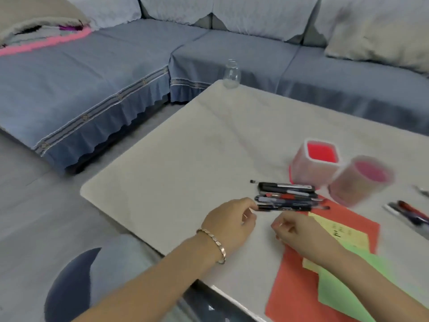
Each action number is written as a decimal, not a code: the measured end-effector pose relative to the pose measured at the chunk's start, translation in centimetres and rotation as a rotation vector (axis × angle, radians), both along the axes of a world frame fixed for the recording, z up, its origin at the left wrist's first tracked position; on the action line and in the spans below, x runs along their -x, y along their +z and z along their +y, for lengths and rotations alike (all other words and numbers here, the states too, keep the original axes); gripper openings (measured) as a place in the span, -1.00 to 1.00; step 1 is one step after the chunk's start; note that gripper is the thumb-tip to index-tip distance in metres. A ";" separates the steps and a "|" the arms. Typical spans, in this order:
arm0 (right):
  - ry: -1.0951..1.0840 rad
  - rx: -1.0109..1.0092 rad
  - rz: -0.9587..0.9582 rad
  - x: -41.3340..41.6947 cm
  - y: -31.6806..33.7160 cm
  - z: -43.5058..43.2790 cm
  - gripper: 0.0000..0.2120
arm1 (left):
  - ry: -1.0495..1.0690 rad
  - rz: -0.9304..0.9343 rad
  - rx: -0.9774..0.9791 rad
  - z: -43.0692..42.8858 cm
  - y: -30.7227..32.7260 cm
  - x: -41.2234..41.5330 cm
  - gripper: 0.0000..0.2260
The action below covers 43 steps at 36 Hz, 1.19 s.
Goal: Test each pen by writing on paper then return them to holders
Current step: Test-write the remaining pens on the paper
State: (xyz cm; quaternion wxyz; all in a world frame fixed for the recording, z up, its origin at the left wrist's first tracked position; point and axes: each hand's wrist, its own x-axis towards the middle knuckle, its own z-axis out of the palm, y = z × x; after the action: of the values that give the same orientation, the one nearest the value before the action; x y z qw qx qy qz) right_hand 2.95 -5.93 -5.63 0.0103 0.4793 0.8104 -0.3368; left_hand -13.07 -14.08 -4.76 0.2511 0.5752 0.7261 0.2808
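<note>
Slim dark plastic pens (pixel 287 192) bunched just in front of square translucent pink holder (pixel 314 167), left hand (pixel 228 225) pinching end of outermost pen (pixel 285 208), right hand (pixel 293 232) curled, hold unclear

The table is covered by a cream cloth (pixel 185 159), matt and faintly creased. A dark glossy surface (pixel 209 305) is exposed below its near edge. The pens (pixel 287 196) are cased in smooth, glossy plastic. The square holder (pixel 313 170) and the round holder (pixel 357 182) are formed of frosted translucent plastic. The red sheet (pixel 297 287), yellow sheet (pixel 346 233) and green sheet (pixel 343 287) are of matt paper. The bottle (pixel 231 74) is of clear, shiny glass. The bracelet (pixel 214 242) is built of polished metal links. The sofa is draped in matt blue cloth (pixel 92 84) with a woven trim.
</note>
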 end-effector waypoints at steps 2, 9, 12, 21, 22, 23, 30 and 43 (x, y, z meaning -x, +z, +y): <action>-0.060 -0.023 -0.023 -3.8 0.0 0.8 -0.86 | -0.100 0.037 -0.008 1.7 -0.2 -2.9 -0.77; -0.353 -0.081 -0.107 -15.3 0.7 3.2 -0.84 | -0.376 0.149 -0.001 5.7 -1.9 -10.7 -0.74; -0.461 -0.143 -0.131 -18.7 0.8 4.2 -0.88 | -0.423 0.181 0.017 6.6 -2.6 -12.5 -0.73; -0.575 -0.312 -0.295 -23.3 -1.4 9.0 -0.71 | -0.499 0.323 0.068 7.3 -4.5 -13.6 -0.74; -0.557 -0.318 -0.325 -23.4 -1.8 9.3 -0.75 | -0.501 0.330 0.063 7.2 -4.6 -13.5 -0.75; -0.535 -0.331 -0.353 -23.5 -2.3 9.6 -0.77 | -0.504 0.334 0.055 7.2 -4.7 -13.5 -0.76; -0.572 -0.395 -0.372 -23.9 -4.3 10.6 -0.78 | -0.489 0.326 0.018 7.0 -5.0 -13.4 -0.75; -0.544 -0.310 -0.140 -23.8 -0.7 6.9 -0.96 | -0.453 0.265 -0.020 6.8 -4.1 -13.6 -0.67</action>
State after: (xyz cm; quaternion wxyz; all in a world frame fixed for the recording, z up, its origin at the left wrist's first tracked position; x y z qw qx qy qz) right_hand 26.76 0.99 -6.37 -0.0976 0.6962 0.6915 -0.1661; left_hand 0.56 -7.26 -8.91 0.2046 0.7573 0.6027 0.1466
